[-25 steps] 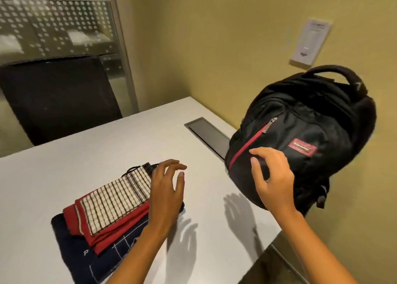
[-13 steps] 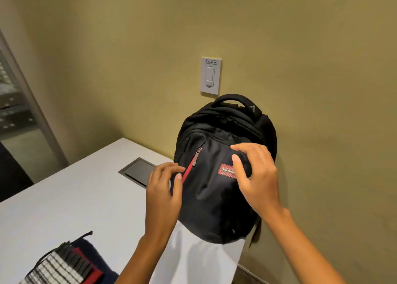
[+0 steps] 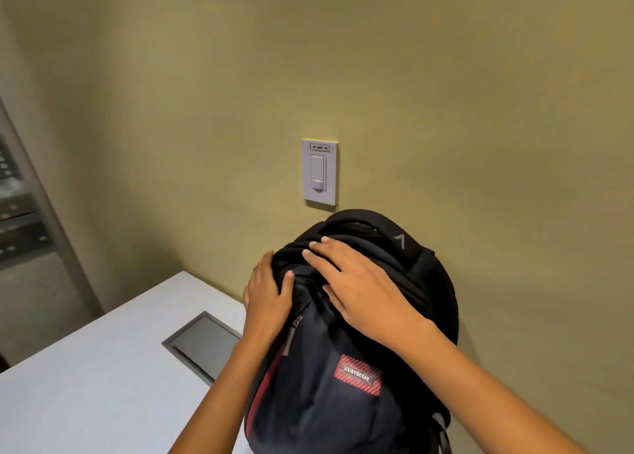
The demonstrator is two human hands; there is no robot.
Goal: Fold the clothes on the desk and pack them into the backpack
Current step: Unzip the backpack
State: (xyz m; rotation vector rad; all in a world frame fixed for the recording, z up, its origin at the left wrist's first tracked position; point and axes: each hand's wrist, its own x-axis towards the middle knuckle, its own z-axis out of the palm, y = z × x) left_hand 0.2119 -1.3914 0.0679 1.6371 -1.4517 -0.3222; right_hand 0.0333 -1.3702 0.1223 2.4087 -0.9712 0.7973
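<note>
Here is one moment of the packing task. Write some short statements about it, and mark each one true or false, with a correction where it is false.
1. The left hand and the right hand both touch the backpack. True.
2. The backpack lies on the floor. False: it stands on the desk.
3. A wall switch is above the backpack. True.
4. Folded clothes lie beside the backpack. False: no clothes are in view.
5. The logo patch is blue. False: it is red.

A black backpack (image 3: pixel 326 419) stands upright on a white desk (image 3: pixel 85 385), a grey flush hatch (image 3: pixel 206 344) (lid closed) set in the desktop just beside it.
</note>
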